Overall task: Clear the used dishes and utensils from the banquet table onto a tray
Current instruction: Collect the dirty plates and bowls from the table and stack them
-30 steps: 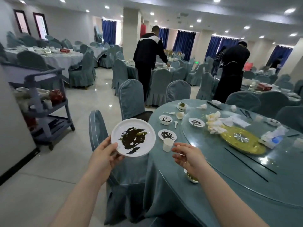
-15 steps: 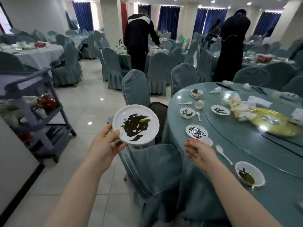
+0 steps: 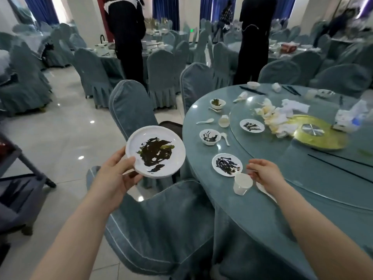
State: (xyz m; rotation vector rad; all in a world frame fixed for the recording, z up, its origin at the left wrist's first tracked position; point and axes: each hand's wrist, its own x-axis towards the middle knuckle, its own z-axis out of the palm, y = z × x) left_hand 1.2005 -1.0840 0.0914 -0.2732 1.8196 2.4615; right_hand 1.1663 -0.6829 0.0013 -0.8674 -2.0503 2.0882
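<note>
My left hand (image 3: 116, 174) grips a white plate (image 3: 173, 142) smeared with dark sauce, held up beside the round banquet table (image 3: 262, 209). My right hand (image 3: 264, 172) hovers over the table edge, fingers loosely curled and holding nothing, just right of a small white cup (image 3: 242, 183). A dirty plate (image 3: 227, 164) lies left of that hand. Farther back sit a soiled bowl (image 3: 210, 137), a spoon (image 3: 225, 138), a tipped cup (image 3: 224, 121), another spoon (image 3: 205, 121), a bowl with greens (image 3: 217, 103) and a dirty plate (image 3: 251, 126) on the glass turntable (image 3: 302, 168).
A service cart (image 3: 22, 178) stands at the left edge. Two covered chairs (image 3: 161, 219) (image 3: 131, 108) stand between me and the table. A gold dish (image 3: 321, 136), crumpled napkins (image 3: 274, 118) and black chopsticks (image 3: 341, 168) lie on the turntable. People (image 3: 127, 37) work at tables behind.
I have moved closer along the table. My right hand has reached forward to just beside the small cup, and the held plate has stayed in my left hand.
</note>
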